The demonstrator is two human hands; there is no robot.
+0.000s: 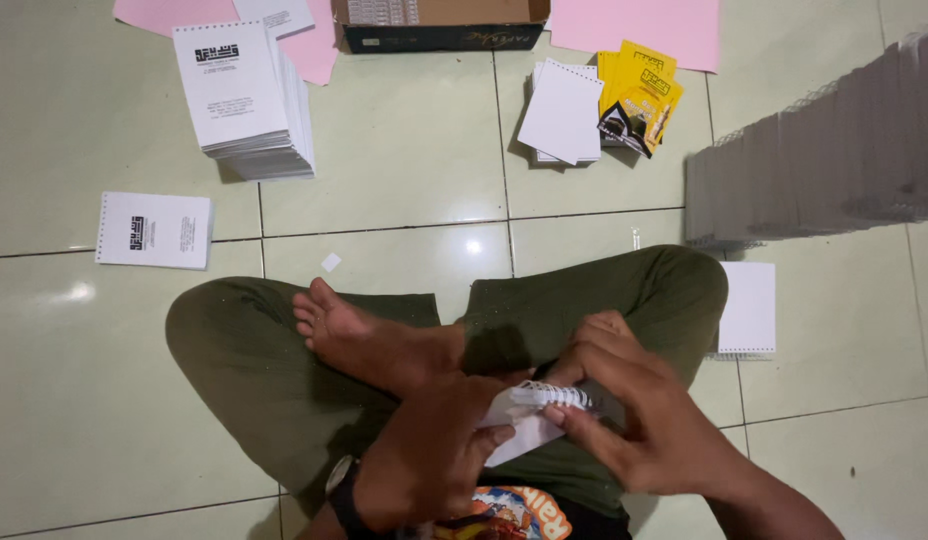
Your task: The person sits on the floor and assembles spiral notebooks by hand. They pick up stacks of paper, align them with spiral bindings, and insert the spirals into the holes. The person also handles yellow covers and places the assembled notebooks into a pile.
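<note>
I sit cross-legged on a tiled floor. My left hand [434,450] grips a small white notepad [524,432] over my lap, thumb across its pages. My right hand [629,420] pinches the white spiral binding [556,395] along the pad's top edge. Both hands touch the same pad, which is partly hidden behind my fingers.
A tall stack of printed white pads [246,100] and a single pad [154,230] lie at the left. Blank punched sheets [564,112], yellow covers [639,95], pink paper [639,25], a cardboard box [439,22], a long grey row of stacked sheets [824,165] and one white sheet [749,308] surround me.
</note>
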